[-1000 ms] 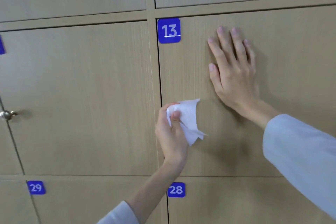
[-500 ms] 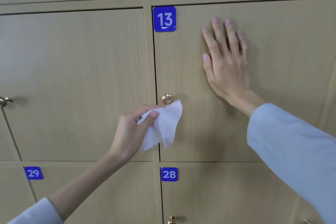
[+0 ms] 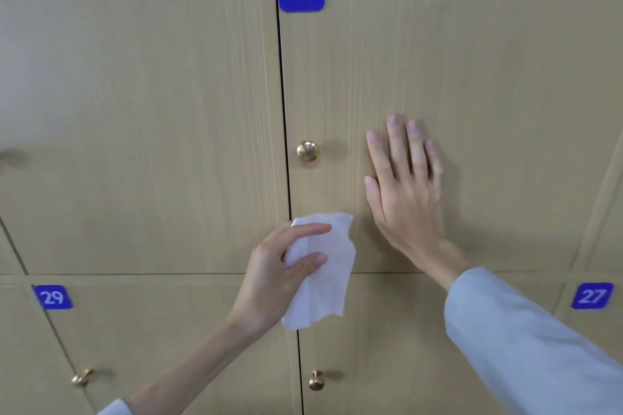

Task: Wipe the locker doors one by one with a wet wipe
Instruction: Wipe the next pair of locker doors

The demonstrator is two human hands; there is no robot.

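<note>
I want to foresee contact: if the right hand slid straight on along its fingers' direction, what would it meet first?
The right hand lies flat on door 13, fingers pointing up. That way looks free: bare door. The brass knob sits off to its left, out of line.

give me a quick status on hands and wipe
Left hand pinches wet wipe at door 13's lower corner. Right hand flat on it. Knob uncovered.

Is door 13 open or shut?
Shut. Door 13 lies flush with its frame, only a thin dark seam at its left edge; the right hand rests flat on it.
</note>
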